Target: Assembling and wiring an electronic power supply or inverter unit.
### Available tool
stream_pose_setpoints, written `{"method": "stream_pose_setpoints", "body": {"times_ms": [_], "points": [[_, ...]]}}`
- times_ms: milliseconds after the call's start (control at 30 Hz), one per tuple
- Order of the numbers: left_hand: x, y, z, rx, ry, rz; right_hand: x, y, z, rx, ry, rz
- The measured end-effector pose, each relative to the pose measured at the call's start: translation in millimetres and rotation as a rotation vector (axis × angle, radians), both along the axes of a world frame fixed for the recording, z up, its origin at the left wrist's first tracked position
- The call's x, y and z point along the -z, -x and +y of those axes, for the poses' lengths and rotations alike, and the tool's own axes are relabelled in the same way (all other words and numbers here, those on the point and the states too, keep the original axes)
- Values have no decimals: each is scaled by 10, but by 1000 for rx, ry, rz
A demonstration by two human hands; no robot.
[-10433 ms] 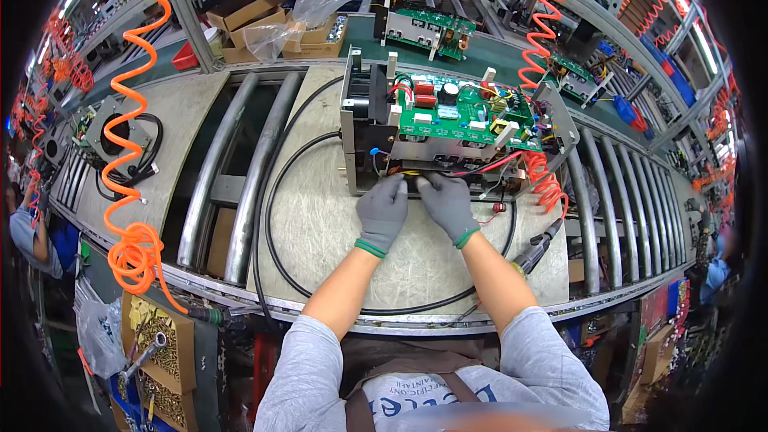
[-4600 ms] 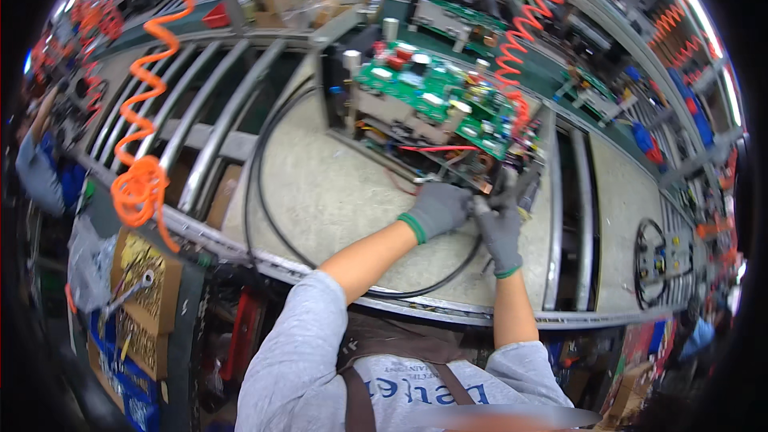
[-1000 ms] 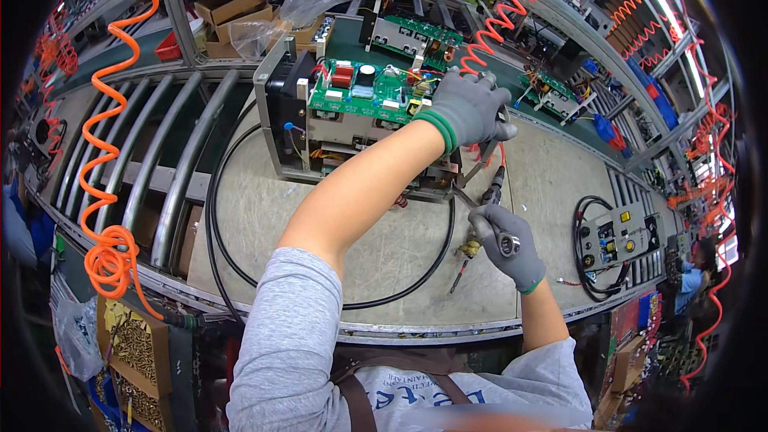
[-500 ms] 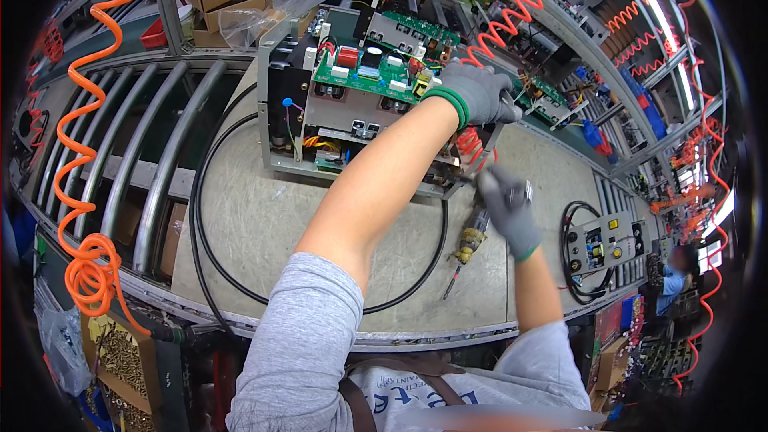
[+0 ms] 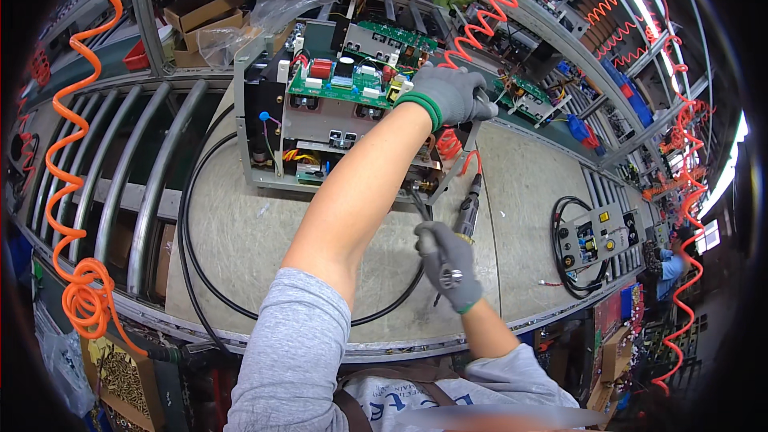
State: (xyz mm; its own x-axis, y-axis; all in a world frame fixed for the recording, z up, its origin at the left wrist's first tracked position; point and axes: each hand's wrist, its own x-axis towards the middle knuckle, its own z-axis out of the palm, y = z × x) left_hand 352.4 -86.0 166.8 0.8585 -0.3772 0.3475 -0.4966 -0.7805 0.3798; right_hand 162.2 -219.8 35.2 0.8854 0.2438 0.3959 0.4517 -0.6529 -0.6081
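Observation:
In front of me stands an open metal chassis (image 5: 316, 122) with green circuit boards (image 5: 336, 84) across its top. My left hand (image 5: 450, 94), in a grey glove with a green cuff, is closed around the chassis's upper right edge. My gloved right hand (image 5: 448, 266) grips a metal wrench (image 5: 421, 206). One end reaches the fittings low on the chassis's right front; the ring end shows by the palm. Whether the far end sits on a nut is too small to tell. A pneumatic screwdriver (image 5: 470, 210) lies beside the right hand, partly covered by it.
A black cable (image 5: 188, 248) loops over the worktable (image 5: 240, 248). A panel unit with coiled cable (image 5: 596, 242) rests at the right. Rollers (image 5: 160, 184) run on the left, below an orange coiled hose (image 5: 68, 140). A box of screws (image 5: 124, 380) stands at the lower left.
My right hand has moved left and nearer me, bringing the wrench to the chassis's lower right. The left hand stays on the chassis edge. The whole view has shifted slightly.

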Motion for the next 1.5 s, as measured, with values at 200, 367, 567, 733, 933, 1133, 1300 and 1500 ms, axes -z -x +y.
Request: {"method": "stream_pose_setpoints", "body": {"times_ms": [200, 367, 567, 733, 933, 1133, 1300, 1500], "points": [[-59, 77, -32, 7, 2, -1, -730, -450, -334, -75, -56, 354], [-43, 31, -69, 8, -7, -6, -1184, -942, -140, -37, 44, 559], [9, 32, -7, -4, 8, -1, -478, -661, -336, -84, 19, 173], [-85, 46, -85, 27, 5, 26, 159, -83, 20, 44, 238, -199], [7, 70, -48, -2, 2, -25, -119, -211, 41, -3, 115, -50], [-18, 52, -116, 4, -28, -45, -904, -786, -299, -80, -88, 379], [-19, 7, -107, 40, 5, 10, -1084, -1074, -185, 55, 26, 653], [-34, 24, -53, 19, 8, 42, -77, -341, -350, 34, -53, 72]]}}
